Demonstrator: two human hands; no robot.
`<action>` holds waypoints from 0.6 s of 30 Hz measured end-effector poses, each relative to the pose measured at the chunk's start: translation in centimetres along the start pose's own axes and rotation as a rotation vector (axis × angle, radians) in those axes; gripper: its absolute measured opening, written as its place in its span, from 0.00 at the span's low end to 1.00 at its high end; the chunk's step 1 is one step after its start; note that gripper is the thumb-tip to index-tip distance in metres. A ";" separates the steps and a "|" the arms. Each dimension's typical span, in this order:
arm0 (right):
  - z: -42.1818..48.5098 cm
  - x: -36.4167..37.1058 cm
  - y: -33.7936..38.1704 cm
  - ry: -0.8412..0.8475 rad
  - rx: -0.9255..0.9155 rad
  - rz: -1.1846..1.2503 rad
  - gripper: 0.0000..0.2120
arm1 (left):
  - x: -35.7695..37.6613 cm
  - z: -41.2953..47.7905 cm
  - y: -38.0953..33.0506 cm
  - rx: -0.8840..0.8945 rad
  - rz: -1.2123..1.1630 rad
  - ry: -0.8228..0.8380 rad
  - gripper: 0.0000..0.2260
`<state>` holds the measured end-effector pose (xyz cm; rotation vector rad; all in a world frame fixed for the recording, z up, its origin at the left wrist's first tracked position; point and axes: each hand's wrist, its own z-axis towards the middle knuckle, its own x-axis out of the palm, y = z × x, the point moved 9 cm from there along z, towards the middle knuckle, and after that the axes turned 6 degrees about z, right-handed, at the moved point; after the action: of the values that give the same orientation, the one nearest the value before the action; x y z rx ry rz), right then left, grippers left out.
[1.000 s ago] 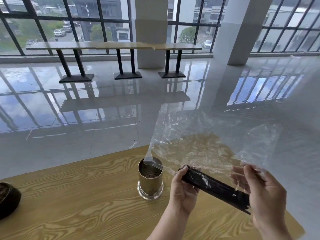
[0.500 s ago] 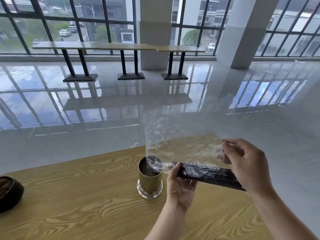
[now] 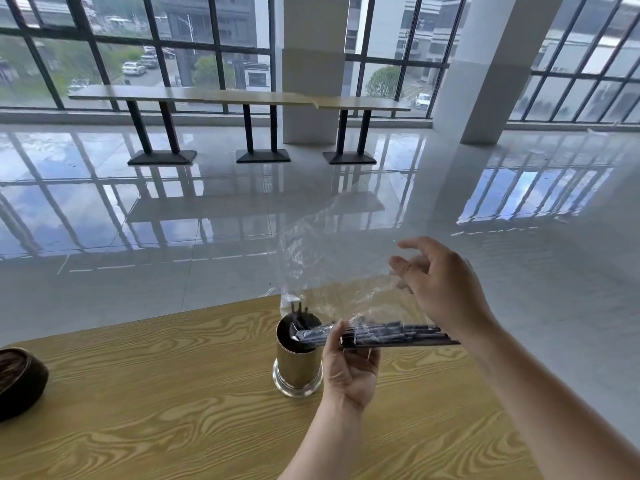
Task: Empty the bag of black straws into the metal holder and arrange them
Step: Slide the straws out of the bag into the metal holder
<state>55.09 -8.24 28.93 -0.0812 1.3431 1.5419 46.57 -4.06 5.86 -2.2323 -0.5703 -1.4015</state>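
Note:
A gold metal holder (image 3: 298,370) stands on the wooden table (image 3: 173,393). A clear plastic bag (image 3: 332,271) hangs over it, its mouth at the holder's rim. A bundle of black straws (image 3: 391,335) lies almost level in the bag's bottom fold, and a few straw ends poke into the holder. My left hand (image 3: 349,368) grips the bundle through the plastic, just right of the holder. My right hand (image 3: 440,289) holds the bag's far end higher up, fingers loosely curled on the film.
A dark round bowl (image 3: 19,382) sits at the table's left edge. The table's far edge runs just behind the holder. Beyond it is a glossy tiled floor, with long tables (image 3: 239,98) by the windows and a white pillar (image 3: 491,64).
The straw bundle has swung from tilted to nearly level and slid left, its ends now reaching into the holder. My right hand has risen with the bag's far end.

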 end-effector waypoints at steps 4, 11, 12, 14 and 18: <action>-0.7 -0.9 -0.6 0.038 0.057 0.001 0.23 | 0.0 0.0 -0.3 -0.008 -0.013 -0.031 0.07; -3.8 -2.1 -3.8 0.074 0.176 0.006 0.30 | 0.3 0.1 -0.3 -0.023 -0.083 -0.080 0.05; -4.3 -2.5 -4.4 0.049 0.191 0.019 0.29 | 0.4 0.2 -0.3 -0.019 -0.089 -0.076 0.06; -5.3 -3.1 -5.7 -0.020 0.226 0.080 0.20 | 0.5 0.4 -0.2 -0.013 -0.097 -0.071 0.07; -5.7 -2.9 -6.2 -0.139 0.214 0.170 0.02 | 0.5 0.8 -0.3 -0.006 -0.114 -0.059 0.08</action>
<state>57.69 -15.43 24.36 0.2754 1.4236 1.5038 47.18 -3.25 6.02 -2.2843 -0.7244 -1.3964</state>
